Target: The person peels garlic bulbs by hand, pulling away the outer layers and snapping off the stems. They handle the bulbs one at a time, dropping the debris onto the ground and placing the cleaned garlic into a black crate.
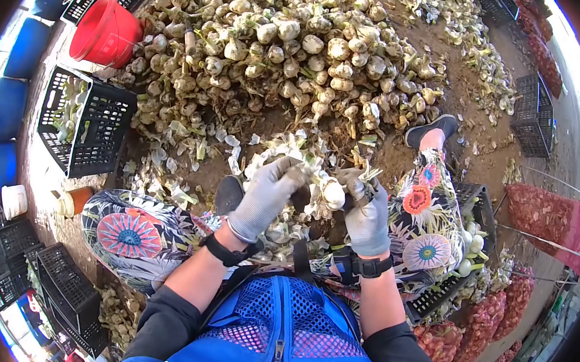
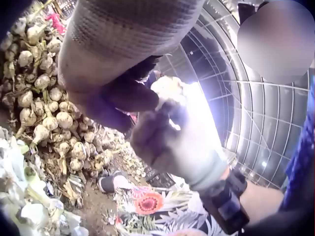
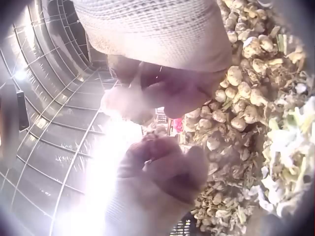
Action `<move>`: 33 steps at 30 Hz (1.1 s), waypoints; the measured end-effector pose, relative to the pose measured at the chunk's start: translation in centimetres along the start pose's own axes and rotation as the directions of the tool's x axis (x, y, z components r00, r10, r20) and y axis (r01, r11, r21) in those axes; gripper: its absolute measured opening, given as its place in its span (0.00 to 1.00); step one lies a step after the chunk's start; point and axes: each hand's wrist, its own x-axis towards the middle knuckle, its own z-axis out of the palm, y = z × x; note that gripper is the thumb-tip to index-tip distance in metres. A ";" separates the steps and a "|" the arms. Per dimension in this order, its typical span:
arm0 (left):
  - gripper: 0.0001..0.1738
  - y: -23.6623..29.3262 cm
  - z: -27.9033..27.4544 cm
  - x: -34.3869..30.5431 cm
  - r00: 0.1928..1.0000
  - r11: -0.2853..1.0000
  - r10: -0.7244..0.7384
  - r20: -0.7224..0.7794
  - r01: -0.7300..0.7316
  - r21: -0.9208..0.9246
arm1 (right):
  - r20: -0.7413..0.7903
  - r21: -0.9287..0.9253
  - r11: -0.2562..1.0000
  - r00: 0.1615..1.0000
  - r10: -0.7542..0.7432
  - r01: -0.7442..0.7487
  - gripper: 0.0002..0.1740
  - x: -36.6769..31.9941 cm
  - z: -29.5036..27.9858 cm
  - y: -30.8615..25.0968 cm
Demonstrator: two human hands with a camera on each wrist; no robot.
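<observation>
My gloved right hand (image 1: 367,219) grips a garlic bulb (image 1: 332,194) by its stem, and the stem's cut-looking leafy end (image 1: 371,175) pokes up past the fingers. The bulb's round side is white and smooth. Just left of it, my gloved left hand (image 1: 269,196) has curled, soiled fingers pinching a strip of pale garlic skin (image 1: 313,169). In the right wrist view the left hand (image 3: 160,169) faces the right hand (image 3: 167,88) at close range. Glare washes out part of the bulb in both wrist views.
A large heap of unpeeled garlic (image 1: 274,48) lies ahead. Shed skins (image 1: 293,143) litter the ground between my legs. At the left stand a black crate (image 1: 105,123) and a red bucket (image 1: 108,33). Peeled bulbs (image 1: 474,245) fill a crate by my right leg, near red mesh sacks (image 1: 543,210).
</observation>
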 end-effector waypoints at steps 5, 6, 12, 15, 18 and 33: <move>0.13 3.0 0.5 -1.2 0.981 0.991 -0.129 0.145 0.124 0.042 | -0.049 -0.050 0.999 0.999 0.003 -0.006 0.07 -0.1 1.0 0.1; 0.13 3.2 0.8 -1.3 0.982 0.992 -0.124 0.144 0.119 0.042 | -0.040 -0.113 0.993 0.999 -0.032 0.028 0.07 -0.3 1.1 0.1; 0.17 0.4 1.4 -0.9 0.993 0.991 0.086 0.086 -0.094 0.096 | -0.055 -0.174 0.979 0.991 -0.119 0.108 0.09 -0.4 1.5 0.8; 0.16 0.3 2.4 -1.4 0.994 0.993 0.095 0.055 -0.091 -0.079 | -0.153 0.064 0.998 0.988 -0.009 0.019 0.10 -0.6 1.4 1.6; 0.11 -2.5 1.6 -0.5 0.991 0.959 0.132 -0.005 -0.126 0.253 | -0.110 0.240 0.968 0.989 0.100 -0.071 0.13 -0.6 0.7 2.8; 0.31 -0.5 -0.3 1.0 0.988 0.989 0.131 0.077 -0.136 0.064 | -0.253 -0.045 0.953 0.926 0.281 -0.301 0.21 -0.1 1.1 1.7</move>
